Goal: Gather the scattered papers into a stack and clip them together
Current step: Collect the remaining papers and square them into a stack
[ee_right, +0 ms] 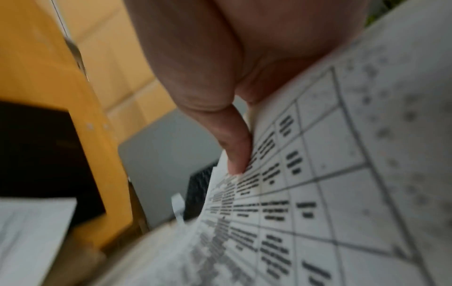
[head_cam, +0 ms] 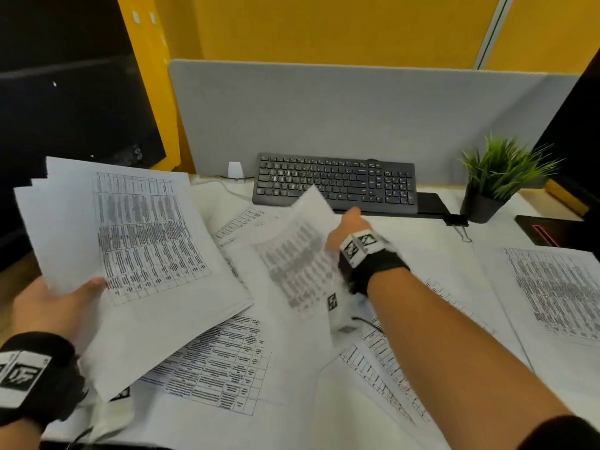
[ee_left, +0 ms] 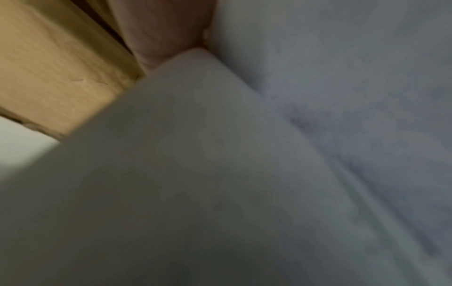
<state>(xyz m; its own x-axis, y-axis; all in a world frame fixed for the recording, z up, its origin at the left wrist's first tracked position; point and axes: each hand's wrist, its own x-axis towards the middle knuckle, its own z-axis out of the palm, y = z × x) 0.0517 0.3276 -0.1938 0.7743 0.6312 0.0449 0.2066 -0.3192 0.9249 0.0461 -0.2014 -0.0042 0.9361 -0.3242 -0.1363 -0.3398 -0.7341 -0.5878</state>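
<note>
My left hand (head_cam: 55,303) grips a fanned bundle of printed sheets (head_cam: 130,248), lifted above the desk at the left, thumb on top. In the left wrist view only the blurred underside of that bundle (ee_left: 244,174) shows. My right hand (head_cam: 344,228) pinches a single printed sheet (head_cam: 298,254), raised and tilted in front of the keyboard. The right wrist view shows my thumb (ee_right: 234,147) pressed on that sheet (ee_right: 318,193). More loose sheets (head_cam: 224,362) lie scattered across the desk. A black binder clip (head_cam: 457,220) lies beside the plant pot.
A black keyboard (head_cam: 334,183) stands at the back against a grey divider (head_cam: 324,108). A potted plant (head_cam: 493,186) sits at the back right, with a dark notebook (head_cam: 545,230) beside it. More printed pages (head_cam: 552,287) lie at the right.
</note>
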